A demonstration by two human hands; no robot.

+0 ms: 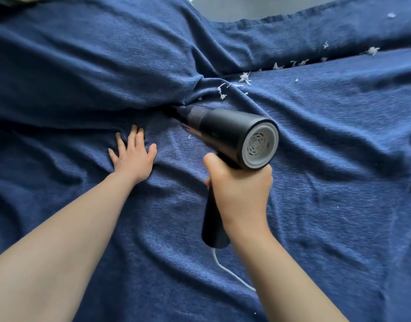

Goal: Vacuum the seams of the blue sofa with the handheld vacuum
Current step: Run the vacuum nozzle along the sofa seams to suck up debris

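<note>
The blue sofa [316,159] fills the view under a wrinkled blue cover. Its seam [292,66] runs from the middle up to the right between seat and backrest. My right hand [240,189] grips the handle of the black handheld vacuum [225,131]. The vacuum's nozzle tip is pushed into the seam where the folds meet at the centre. My left hand [133,154] lies flat on the seat cover with fingers spread, just left of the nozzle. White paper scraps [245,77] lie along the seam to the right of the nozzle.
A white cord [225,268] trails from the bottom of the vacuum handle toward me across the seat. More white scraps [371,51] dot the seam and backrest at the far right. A grey surface [246,8] shows behind the sofa at the top.
</note>
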